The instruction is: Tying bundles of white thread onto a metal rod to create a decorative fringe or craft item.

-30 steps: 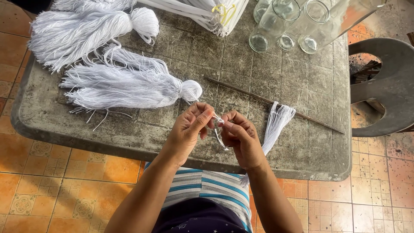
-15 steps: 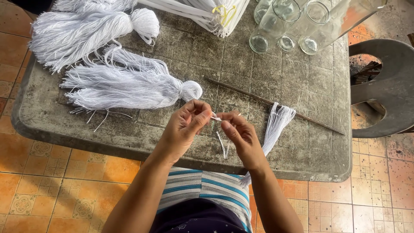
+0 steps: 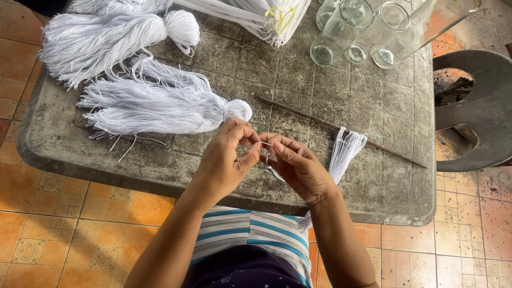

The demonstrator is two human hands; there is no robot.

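Fingers of both hands meet just above the near edge of the worktop (image 3: 373,96), pinching a few short white strands (image 3: 269,160) between them. The left hand (image 3: 226,160) is closed, thumb pressed against the forefinger on one end of the strands. The right hand (image 3: 298,170) is closed too, its fingertips gripping the other end, so the thin thread runs taut across the small gap between the 2 hands, with a short loop hanging below. Whether a knot is already formed there is too small to tell.

Just beside the right hand, a small loose bunch of white strands (image 3: 344,154) hangs over a thin dark stick (image 3: 341,128) that lies slantwise across the grey, stained worktop; the bunch trails off the near edge toward the person's striped shirt. This bunch looks unbound at its top, so it seems to be work yet to be tied.

Left of the hands lie 2 thick white tassels. The nearer tassel (image 3: 154,106) has a tied round head pointing toward the hands, and the farther tassel (image 3: 112,34) lies behind it, also bound. Judging by these, 2 pieces look finished.

At the far edge sits a tied bundle of white cords (image 3: 256,16) with a yellow tie, and a cluster of clear glass jars (image 3: 368,29) stands near the far right corner. A grey plastic chair (image 3: 474,106) stands right of the worktop on the orange tiled floor.
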